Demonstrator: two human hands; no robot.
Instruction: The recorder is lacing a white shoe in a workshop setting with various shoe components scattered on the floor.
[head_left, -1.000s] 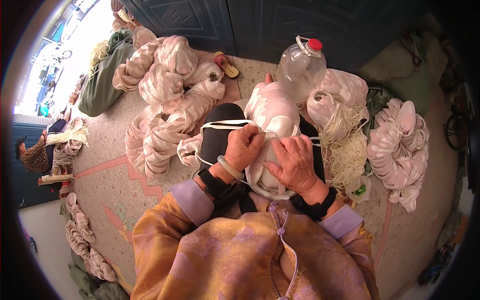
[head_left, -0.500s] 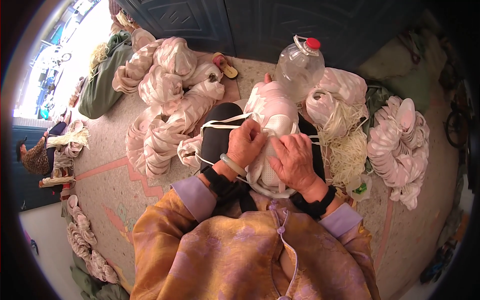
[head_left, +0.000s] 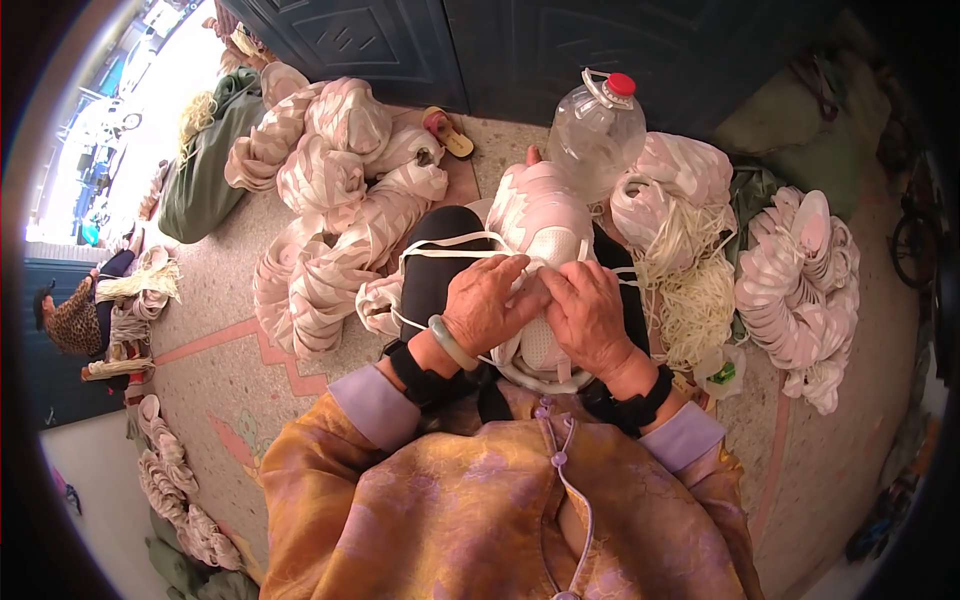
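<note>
A pink and white shoe upper (head_left: 541,343) lies across my lap, at the near end of a nested stack of uppers (head_left: 535,195). A white shoelace (head_left: 450,240) loops out to the left over my dark-clothed knee; another end hangs at the right. My left hand (head_left: 488,305) is closed at the upper's eyelet area, fingers bent around the lace. Touching it, my right hand (head_left: 590,315) pinches the upper's edge with thumb and forefinger. The fingertips meet, so the exact spot where the lace passes is hidden.
Coiled stacks of uppers (head_left: 345,225) cover the floor at left, more (head_left: 800,290) at right. Beside my right knee hang loose pale laces (head_left: 695,310). A clear jug (head_left: 597,140) with a red cap stands ahead, near a slipper (head_left: 448,133). Another person (head_left: 75,315) sits far left.
My left hand has turned flatter and moved right, against my right hand. Both hands' fingers now meet over the upper; before, they were apart.
</note>
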